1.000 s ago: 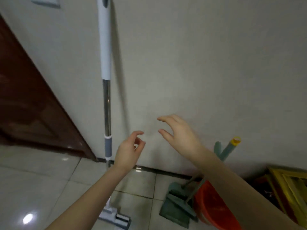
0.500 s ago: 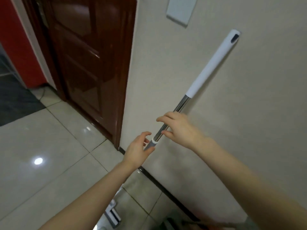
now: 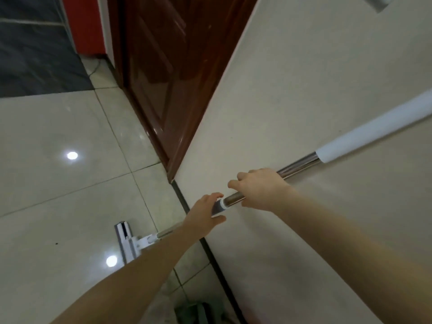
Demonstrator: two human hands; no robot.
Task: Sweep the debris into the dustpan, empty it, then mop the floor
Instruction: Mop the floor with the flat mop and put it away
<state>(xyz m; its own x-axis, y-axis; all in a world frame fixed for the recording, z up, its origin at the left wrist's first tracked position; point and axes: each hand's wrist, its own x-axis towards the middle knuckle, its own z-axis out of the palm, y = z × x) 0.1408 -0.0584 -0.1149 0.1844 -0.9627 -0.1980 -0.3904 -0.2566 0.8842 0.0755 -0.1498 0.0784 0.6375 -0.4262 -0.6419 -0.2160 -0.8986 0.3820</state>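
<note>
A flat mop leans along the beige wall. Its pole [image 3: 301, 163] is shiny metal with a white upper sleeve, and its white head [image 3: 126, 242] rests on the pale floor tiles. My right hand [image 3: 259, 188] grips the metal pole, fingers curled over it. Just below, my left hand [image 3: 205, 215] wraps around the grey collar on the pole, thumb underneath. A dull green edge, perhaps the dustpan [image 3: 198, 312], shows blurred at the bottom.
A dark brown wooden door [image 3: 168, 73] stands left of the wall [image 3: 292, 90], with a black skirting strip [image 3: 210, 251] along the wall's foot. A dark mat [image 3: 35, 59] and a red surface [image 3: 86, 22] lie at the far upper left. Glossy tiles [image 3: 58, 195] spread to the left.
Both hands have closed on the mop pole; a second ago they were open and apart from it. The view has swung left, so the dustpan and red bucket have left the frame.
</note>
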